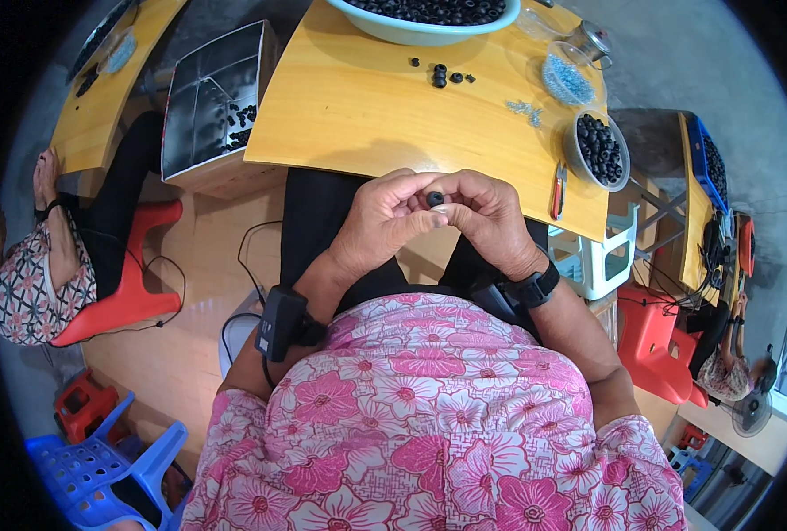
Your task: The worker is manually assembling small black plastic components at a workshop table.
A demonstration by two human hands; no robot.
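Observation:
Just past the near edge of the table, above my lap, both hands meet around a small round black part (435, 199) with a hole in its face. My left hand (378, 219) is closed, its thumb and fingers pinching the part from the left. From the other side my right hand (489, 212) is closed on the same part, thumb below it. Whether anything else is between the fingers is hidden. On the yellow table (349, 115) ahead lie several loose black parts (439, 78) and a small heap of clear pieces (524, 111).
A pale blue basin (429, 35) of black parts stands at the far edge. To the right are clear bits (569, 81) in a tub, black parts (599, 149) in another, and a red-handled tool (558, 196). An open box (212, 106) stands left; other people sit on both sides.

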